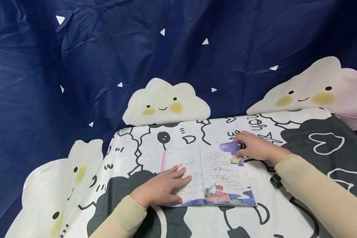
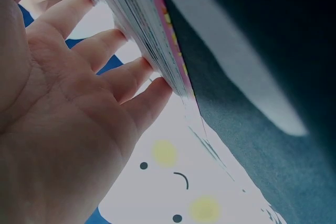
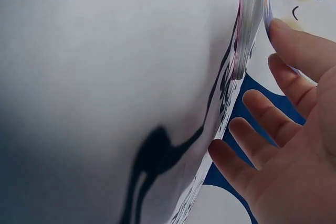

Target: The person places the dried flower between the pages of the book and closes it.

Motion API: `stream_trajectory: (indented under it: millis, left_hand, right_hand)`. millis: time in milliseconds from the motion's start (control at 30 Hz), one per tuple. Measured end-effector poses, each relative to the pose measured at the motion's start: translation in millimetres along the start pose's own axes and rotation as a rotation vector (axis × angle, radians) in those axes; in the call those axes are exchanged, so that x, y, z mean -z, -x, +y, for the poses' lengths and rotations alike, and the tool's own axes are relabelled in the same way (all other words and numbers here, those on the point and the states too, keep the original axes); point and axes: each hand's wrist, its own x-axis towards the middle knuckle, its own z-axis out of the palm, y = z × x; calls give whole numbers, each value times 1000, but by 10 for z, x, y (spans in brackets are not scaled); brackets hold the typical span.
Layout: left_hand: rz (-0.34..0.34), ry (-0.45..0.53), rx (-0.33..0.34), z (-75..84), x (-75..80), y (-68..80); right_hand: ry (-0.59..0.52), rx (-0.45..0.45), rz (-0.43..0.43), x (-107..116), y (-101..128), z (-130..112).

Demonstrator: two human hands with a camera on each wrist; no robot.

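Observation:
An open book with printed text and coloured pictures lies on the black-and-white patterned cloth. My left hand rests on its left page with straight, spread fingers. In the left wrist view, the fingertips touch the book near the edge of its page stack. At the top right corner of the right page, my right hand pinches the purple page corner. The right wrist view shows the thumb and index finger at a lifted, curving page edge, apart from the thicker stack; the other fingers are loosely bent.
Black-and-white drawings cover the cloth under the book. A dark blue curtain with white triangles hangs behind. Smiling cloud shapes line the cloth's far edge and sides. A small dark object shows beside the right sleeve.

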Motion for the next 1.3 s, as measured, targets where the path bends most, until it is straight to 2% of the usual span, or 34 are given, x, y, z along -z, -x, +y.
stream_trajectory:
  millis: [400, 567, 833, 1033, 1300]
  left_hand:
    - [-1, 6, -1, 9, 7, 3]
    - [-1, -2, 1, 9, 6, -1]
    - [-6, 8, 4, 13, 8, -2]
    - [-9, 2, 7, 10, 9, -1]
    - [6, 2, 5, -8, -11, -4]
  right_hand:
    - [76, 76, 17, 2, 5, -21]
    - [-18, 34, 29, 13, 48, -64]
    - [-232, -45, -45, 36, 205, -164]
    - [-333, 24, -68, 39, 263, -208]
    - [-297, 118, -67, -11, 209, -361]
